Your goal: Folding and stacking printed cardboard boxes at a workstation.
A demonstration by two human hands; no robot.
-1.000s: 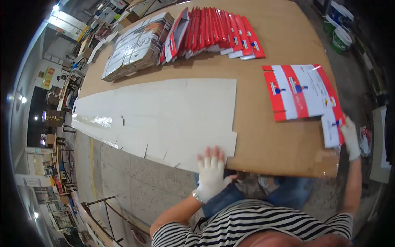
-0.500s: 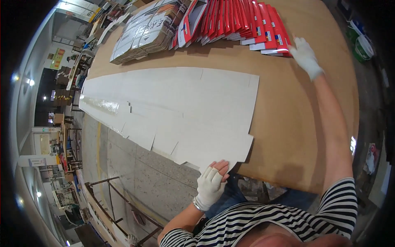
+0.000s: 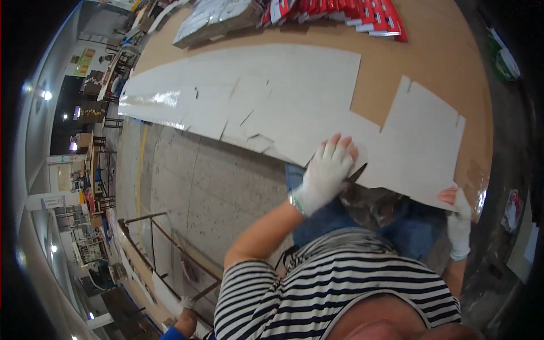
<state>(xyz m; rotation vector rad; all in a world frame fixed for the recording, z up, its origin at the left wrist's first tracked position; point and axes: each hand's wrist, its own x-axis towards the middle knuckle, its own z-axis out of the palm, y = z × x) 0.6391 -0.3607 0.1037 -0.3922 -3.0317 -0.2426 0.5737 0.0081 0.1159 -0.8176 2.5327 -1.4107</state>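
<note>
White cardboard blank (image 3: pixel 422 147) lies at the table's (image 3: pixel 447 62) near edge — my left hand (image 3: pixel 327 173) presses it flat, my right hand (image 3: pixel 458 212) grips its five-o'clock corner.

Two gloved hands, the left hand (image 3: pixel 327 173) and right hand (image 3: pixel 459 218), meet one white die-cut cardboard blank (image 3: pixel 422 141), with one long row of white blanks (image 3: pixel 249 96) beyond the left hand and one fanned row of red packets (image 3: pixel 345 11) farthest off.
</note>
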